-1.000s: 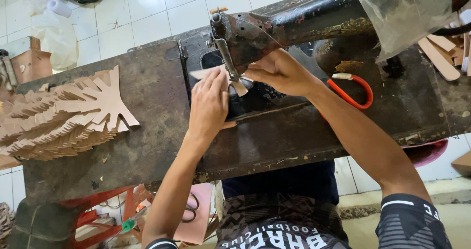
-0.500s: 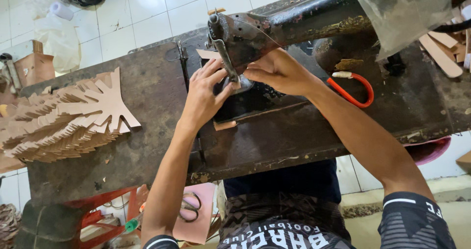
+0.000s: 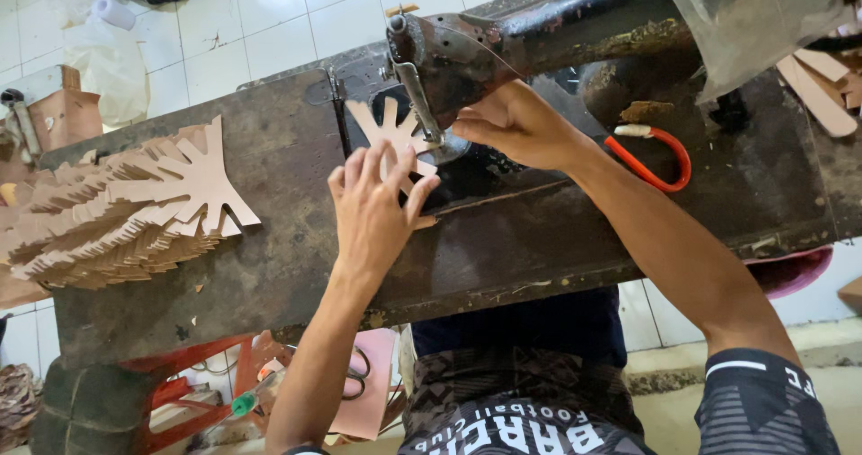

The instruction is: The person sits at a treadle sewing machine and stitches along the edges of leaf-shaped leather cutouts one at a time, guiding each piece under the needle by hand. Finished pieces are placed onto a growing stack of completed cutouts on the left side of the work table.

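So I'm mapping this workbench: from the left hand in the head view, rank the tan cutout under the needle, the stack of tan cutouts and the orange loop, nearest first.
From the left hand:
1. Tan cutout: under its fingertips at the sewing machine's needle.
2. Stack of tan cutouts: on the table at the picture's left edge.
3. Orange loop: past the right hand, farther off, though not by much.

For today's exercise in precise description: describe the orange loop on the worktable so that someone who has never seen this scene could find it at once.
Start at the old dark sewing machine on the worn worktable. Follow the person's right hand at the needle back along the forearm; just beyond the wrist lies the orange loop, a bent tube with a pale end. It is the only bright, curved thing there; the tan cut-outs are flat and branched.
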Action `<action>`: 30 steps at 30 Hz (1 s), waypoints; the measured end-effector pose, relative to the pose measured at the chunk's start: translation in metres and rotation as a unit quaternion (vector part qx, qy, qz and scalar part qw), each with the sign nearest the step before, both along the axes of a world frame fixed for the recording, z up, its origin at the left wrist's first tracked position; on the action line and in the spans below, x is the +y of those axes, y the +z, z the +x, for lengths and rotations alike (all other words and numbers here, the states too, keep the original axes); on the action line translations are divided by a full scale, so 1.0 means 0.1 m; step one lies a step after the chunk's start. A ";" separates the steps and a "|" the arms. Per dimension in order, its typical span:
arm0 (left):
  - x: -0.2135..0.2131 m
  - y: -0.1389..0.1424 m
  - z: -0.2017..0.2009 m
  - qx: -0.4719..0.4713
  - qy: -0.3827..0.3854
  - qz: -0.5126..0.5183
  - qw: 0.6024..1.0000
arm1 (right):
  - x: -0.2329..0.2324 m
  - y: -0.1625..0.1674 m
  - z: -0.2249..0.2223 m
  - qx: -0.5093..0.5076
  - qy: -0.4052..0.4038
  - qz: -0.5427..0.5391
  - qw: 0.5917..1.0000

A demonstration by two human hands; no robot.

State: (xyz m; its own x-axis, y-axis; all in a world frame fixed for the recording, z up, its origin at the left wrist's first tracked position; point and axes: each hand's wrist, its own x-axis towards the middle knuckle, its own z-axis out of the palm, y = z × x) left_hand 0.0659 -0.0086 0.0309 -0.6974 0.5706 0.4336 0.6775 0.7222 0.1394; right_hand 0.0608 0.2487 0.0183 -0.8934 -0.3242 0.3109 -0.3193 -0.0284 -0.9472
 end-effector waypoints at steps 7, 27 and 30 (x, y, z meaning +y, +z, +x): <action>0.12 0.01 0.35 -0.093 -0.040 0.053 0.993 | -0.03 0.02 -0.02 0.012 0.022 -0.042 0.999; 0.39 0.01 0.46 -0.054 -0.078 0.105 0.990 | -0.03 0.03 0.00 0.012 0.033 -0.073 0.997; 0.40 0.05 0.45 -0.061 -0.085 0.108 0.989 | -0.04 0.04 -0.01 0.018 0.038 -0.071 0.997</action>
State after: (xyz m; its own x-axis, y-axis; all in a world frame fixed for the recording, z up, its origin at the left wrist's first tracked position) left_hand 0.1111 0.0318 0.0355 -0.6546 0.5868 0.4766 0.7547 0.5441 0.3666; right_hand 0.0593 0.2448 0.0218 -0.8557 -0.3408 0.3894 -0.3441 -0.1874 -0.9201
